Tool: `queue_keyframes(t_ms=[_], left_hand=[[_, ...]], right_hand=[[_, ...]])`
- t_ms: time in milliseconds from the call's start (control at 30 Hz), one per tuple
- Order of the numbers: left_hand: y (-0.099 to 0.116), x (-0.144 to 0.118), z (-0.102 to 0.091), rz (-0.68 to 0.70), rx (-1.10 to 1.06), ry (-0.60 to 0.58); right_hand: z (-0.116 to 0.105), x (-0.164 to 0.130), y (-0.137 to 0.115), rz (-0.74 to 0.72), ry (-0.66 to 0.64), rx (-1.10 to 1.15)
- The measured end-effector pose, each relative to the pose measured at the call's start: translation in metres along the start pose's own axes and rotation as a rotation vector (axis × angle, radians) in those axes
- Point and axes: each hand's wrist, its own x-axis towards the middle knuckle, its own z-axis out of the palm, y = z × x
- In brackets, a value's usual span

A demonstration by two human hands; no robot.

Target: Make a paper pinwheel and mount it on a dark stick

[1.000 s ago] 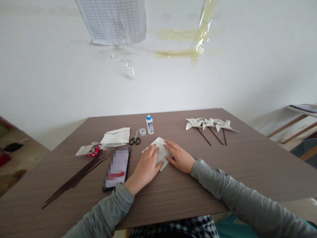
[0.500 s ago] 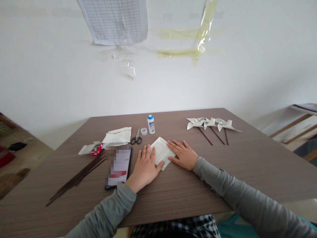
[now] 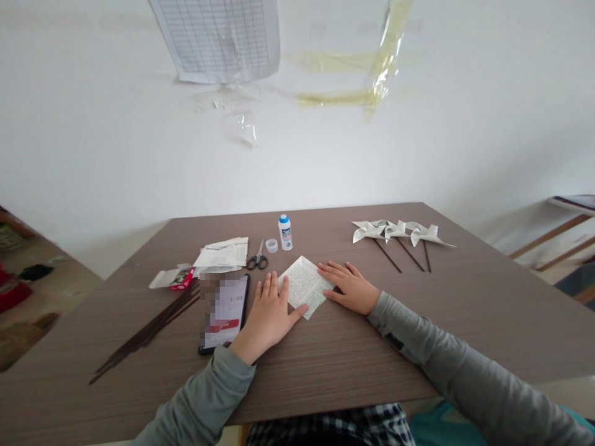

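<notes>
A plain white wall, with a gridded sheet (image 3: 216, 38) and yellowed tape scraps stuck to it, rises behind a brown wood-grain table (image 3: 325, 359). Near the table's middle lies a folded piece of printed paper (image 3: 304, 287), set like a diamond with 1 corner toward the person. The left hand (image 3: 268, 314) lies flat, fingers spread, on the paper's left edge; the right hand (image 3: 349, 286) lies flat too, fingers together and touching the paper's right edge. Neither hand pinches anything.

The paper looks thin, light and limp (newsprint or a book page, by the dense text), so it would likely slide on the smooth tabletop unless pressed, and it would tear or crease easily. The free corners look like the best places to take hold, with a palm steadying the body.

Just left of the left hand lies a black phone (image 3: 225, 311), screen up. Farther left are a bundle of thin dark sticks (image 3: 147, 331) and a small red-and-white box (image 3: 173, 277). Behind the paper sit more printed sheets (image 3: 223, 254), scissors (image 3: 257, 257), a small clear cap (image 3: 272, 246) and a white glue bottle (image 3: 285, 233) with a blue top. Well to the right lie 3 paper pinwheels (image 3: 395, 231) on dark sticks.
</notes>
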Motion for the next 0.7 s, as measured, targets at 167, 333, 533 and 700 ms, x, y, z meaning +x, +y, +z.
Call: queue_keyframes(t_ms=[167,333,533,700], left_hand=[[0.004,-0.003,-0.011,0.023,-0.053,0.055],[0.003,-0.001,-0.015,0.096,-0.1,0.058],[0.008,0.002,-0.017,0.085,-0.09,0.044],[0.015,0.006,-0.015,0.093,-0.07,0.125]], right_hand=[[-0.005,0.002,0.003,-0.004,0.087,0.071],[-0.003,0.003,0.007,-0.078,0.207,0.088],[0.002,0.002,0.003,-0.124,0.235,0.018],[0.009,0.004,-0.006,-0.167,0.272,-0.024]])
